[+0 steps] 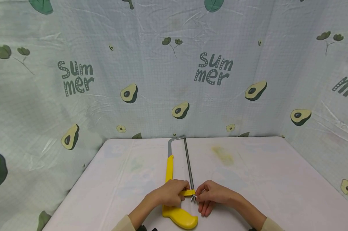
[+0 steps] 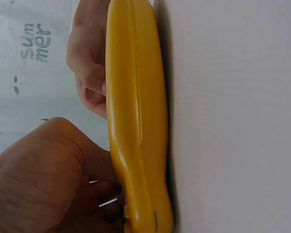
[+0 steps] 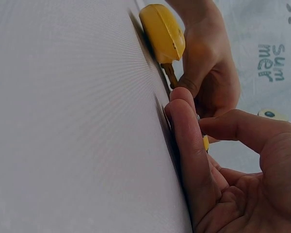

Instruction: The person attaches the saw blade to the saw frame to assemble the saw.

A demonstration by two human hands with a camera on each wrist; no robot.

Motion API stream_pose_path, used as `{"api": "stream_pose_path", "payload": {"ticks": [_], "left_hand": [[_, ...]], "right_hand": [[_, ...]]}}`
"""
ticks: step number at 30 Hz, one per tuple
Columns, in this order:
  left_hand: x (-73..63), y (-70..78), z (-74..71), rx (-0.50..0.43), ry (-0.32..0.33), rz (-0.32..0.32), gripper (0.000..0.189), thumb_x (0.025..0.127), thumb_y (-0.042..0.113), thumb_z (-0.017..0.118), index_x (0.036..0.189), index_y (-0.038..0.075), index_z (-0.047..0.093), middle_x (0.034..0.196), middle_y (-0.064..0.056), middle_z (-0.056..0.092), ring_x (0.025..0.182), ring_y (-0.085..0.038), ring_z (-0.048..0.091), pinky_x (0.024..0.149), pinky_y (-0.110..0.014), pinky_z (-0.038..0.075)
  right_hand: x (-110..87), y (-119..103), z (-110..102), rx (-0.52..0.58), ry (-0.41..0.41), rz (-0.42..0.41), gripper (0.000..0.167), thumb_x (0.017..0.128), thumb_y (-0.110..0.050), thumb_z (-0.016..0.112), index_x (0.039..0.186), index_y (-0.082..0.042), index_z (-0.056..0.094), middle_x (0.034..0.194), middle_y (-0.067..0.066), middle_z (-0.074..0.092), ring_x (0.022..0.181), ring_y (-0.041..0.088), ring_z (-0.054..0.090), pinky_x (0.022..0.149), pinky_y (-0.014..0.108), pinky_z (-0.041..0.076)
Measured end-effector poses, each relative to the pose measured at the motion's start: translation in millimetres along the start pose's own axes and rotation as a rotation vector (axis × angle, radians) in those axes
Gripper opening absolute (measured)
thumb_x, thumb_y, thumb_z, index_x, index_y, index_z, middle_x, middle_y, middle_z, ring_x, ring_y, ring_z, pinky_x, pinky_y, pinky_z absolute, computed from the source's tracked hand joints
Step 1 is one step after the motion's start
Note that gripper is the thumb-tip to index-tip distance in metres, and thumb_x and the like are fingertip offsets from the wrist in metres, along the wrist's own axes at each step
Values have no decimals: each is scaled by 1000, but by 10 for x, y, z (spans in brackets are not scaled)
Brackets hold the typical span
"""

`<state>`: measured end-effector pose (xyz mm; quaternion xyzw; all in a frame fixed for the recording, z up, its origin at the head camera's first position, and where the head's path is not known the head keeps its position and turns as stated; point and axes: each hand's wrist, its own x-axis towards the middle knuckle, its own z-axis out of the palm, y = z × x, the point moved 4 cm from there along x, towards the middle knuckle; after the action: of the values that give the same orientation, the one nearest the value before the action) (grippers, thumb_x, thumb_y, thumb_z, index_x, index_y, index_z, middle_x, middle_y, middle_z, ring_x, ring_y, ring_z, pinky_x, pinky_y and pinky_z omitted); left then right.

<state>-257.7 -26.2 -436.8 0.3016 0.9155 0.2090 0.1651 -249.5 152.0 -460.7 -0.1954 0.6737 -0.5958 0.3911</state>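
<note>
A hacksaw (image 1: 181, 217) with a yellow handle and a grey metal bow lies flat on the table, its handle end towards me. My left hand (image 1: 172, 192) grips the yellow frame just above the handle, its fingers by the short yellow arm that holds the blade end. At that arm's end sits a metal wing nut (image 1: 193, 198). My right hand (image 1: 212, 195) is at the wing nut, thumb and forefinger pinching there; the fingertips partly hide it in the right wrist view. The handle (image 2: 138, 97) fills the middle of the left wrist view.
The table (image 1: 266, 173) has a pale cover with a yellowish stain (image 1: 223, 156) right of the saw. Behind it and at both sides hangs a curtain (image 1: 150, 64) printed with avocados. The saw's bow reaches the table's far edge.
</note>
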Motion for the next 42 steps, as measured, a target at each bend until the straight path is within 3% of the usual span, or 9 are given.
{"api": "stream_pose_path", "payload": {"ticks": [19, 26, 42], "left_hand": [[-5, -6, -6, -16, -6, -2, 24, 88, 6, 71, 104, 21, 62, 87, 9, 59, 79, -5, 51, 77, -19, 45], [-13, 3, -1, 3, 5, 34, 23, 88, 5, 70, 104, 20, 63, 88, 6, 61, 78, -4, 50, 75, -19, 44], [-28, 17, 0, 0, 9, 32, 23, 88, 5, 70, 104, 19, 63, 88, 6, 61, 77, -4, 50, 74, -19, 44]], "right_hand": [[9, 20, 6, 3, 12, 13, 16, 96, -11, 63, 106, 2, 59, 74, 5, 74, 60, 11, 73, 56, 23, 57], [12, 44, 0, -16, 32, 21, 15, 95, -11, 65, 103, 1, 60, 73, 6, 74, 59, 12, 73, 55, 24, 58], [17, 46, -10, -13, 0, 2, 13, 96, -11, 64, 101, 1, 62, 73, 4, 74, 61, 10, 73, 57, 24, 58]]}}
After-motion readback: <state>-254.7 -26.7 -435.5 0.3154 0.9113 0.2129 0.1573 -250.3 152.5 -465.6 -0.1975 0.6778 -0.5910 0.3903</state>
